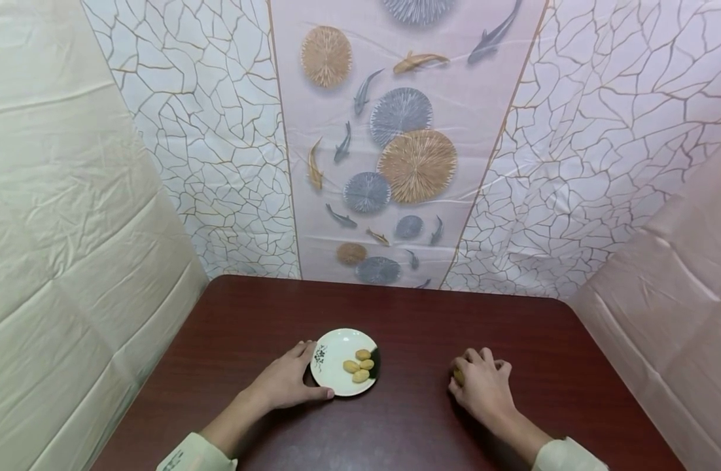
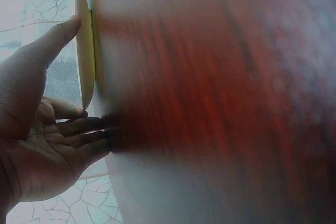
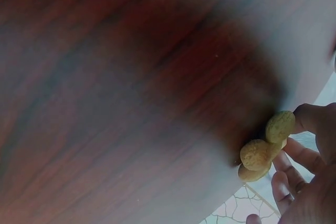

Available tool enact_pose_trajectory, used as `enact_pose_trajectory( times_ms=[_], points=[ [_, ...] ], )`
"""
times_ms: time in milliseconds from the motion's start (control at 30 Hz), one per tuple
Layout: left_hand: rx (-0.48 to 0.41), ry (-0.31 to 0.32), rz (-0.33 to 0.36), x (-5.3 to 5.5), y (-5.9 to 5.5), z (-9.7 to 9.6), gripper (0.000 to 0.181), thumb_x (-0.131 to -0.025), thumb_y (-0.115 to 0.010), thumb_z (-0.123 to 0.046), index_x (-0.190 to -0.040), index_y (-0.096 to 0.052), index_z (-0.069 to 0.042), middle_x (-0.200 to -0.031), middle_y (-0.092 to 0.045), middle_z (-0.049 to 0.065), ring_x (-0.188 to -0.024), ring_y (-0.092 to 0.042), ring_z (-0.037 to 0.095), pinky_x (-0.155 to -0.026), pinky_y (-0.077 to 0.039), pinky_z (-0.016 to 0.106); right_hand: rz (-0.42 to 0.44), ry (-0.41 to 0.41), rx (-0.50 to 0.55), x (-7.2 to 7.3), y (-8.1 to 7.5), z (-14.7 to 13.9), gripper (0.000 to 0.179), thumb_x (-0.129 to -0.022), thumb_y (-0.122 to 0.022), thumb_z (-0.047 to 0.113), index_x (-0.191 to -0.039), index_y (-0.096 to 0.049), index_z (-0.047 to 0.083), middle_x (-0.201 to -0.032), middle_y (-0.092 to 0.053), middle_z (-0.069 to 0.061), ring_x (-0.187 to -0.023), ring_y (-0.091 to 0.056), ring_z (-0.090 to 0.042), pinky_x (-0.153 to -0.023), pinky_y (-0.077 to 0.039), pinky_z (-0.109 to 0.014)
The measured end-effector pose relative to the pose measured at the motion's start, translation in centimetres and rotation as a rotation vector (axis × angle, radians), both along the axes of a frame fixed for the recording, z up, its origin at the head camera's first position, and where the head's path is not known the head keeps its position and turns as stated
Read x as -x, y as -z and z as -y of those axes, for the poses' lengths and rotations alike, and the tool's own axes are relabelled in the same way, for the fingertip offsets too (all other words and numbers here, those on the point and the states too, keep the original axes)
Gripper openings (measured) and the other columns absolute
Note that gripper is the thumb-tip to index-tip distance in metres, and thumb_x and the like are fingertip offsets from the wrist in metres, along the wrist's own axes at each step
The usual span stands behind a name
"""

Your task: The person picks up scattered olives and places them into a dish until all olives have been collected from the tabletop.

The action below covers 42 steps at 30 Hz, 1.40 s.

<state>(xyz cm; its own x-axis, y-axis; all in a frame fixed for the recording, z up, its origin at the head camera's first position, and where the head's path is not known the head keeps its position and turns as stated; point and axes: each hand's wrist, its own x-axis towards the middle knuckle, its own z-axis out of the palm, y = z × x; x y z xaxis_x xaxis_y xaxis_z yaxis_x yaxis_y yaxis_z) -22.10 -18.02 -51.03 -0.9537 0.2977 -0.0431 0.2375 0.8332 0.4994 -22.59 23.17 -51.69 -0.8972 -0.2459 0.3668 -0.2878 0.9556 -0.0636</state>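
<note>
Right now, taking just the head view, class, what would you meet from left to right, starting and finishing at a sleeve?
Pale fabric left sleeve → left hand → round, glossy white plate with a dark edge patch → right hand → pale fabric right sleeve.

Soft light — hazy wrist views

A fish-patterned backdrop (image 1: 331,140) rises behind the dark reddish-brown table (image 1: 416,418).

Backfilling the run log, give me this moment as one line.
left hand: holds plate by rim | right hand: fingers around yellow pieces right of plate | plate: on table, four similar pieces on it
</note>
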Motion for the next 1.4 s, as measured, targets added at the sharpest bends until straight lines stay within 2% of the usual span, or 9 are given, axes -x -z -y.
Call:
enact_pose_trajectory(
  times_ms=[500,700,1100,1400],
  points=[
    [0.004,-0.007,0.018,-0.3,0.2,-0.1,0.122,-0.082,-0.089,-0.065,-0.167,-0.04,0.006,-0.17,-0.043,0.034,-0.157,-0.047,0.049,-0.121,-0.049,0.064,-0.002,0.003,-0.037,-0.3,0.2,-0.2,0.024,-0.079,-0.093,0.023,-0.097,-0.078,0.017,-0.102,-0.069,-0.007,-0.1,-0.058,-0.035,-0.086,-0.048,-0.072],
    [0.001,-0.007,0.023,-0.6,0.3,-0.1,0.122,-0.082,-0.09,-0.065,-0.167,-0.04,0.006,-0.17,-0.043,0.034,-0.157,-0.048,0.05,-0.12,-0.05,0.065,-0.033,-0.013,-0.029,-0.4,0.4,-0.1,0.024,-0.078,-0.092,0.022,-0.095,-0.076,0.017,-0.097,-0.068,-0.006,-0.098,-0.057,-0.035,-0.085,-0.048,-0.073],
    [0.015,0.004,0.023,0.2,0.2,0.1,0.123,-0.084,-0.087,-0.068,-0.169,-0.037,0.006,-0.172,-0.041,0.034,-0.16,-0.045,0.048,-0.122,-0.049,0.063,-0.064,-0.062,0.026,-0.3,-1.1,1.6,0.022,-0.08,-0.094,0.018,-0.093,-0.075,0.02,-0.092,-0.068,-0.001,-0.096,-0.058,-0.033,-0.092,-0.047,-0.074],
    [0.016,0.008,0.027,0.5,0.2,0.2,0.124,-0.084,-0.087,-0.069,-0.17,-0.036,0.005,-0.172,-0.04,0.034,-0.16,-0.044,0.049,-0.123,-0.048,0.063,-0.14,-0.149,0.071,0.0,-1.9,3.4,0.024,-0.078,-0.095,0.015,-0.092,-0.076,0.019,-0.093,-0.07,0.0,-0.094,-0.057,-0.03,-0.089,-0.047,-0.068]
  ],
)
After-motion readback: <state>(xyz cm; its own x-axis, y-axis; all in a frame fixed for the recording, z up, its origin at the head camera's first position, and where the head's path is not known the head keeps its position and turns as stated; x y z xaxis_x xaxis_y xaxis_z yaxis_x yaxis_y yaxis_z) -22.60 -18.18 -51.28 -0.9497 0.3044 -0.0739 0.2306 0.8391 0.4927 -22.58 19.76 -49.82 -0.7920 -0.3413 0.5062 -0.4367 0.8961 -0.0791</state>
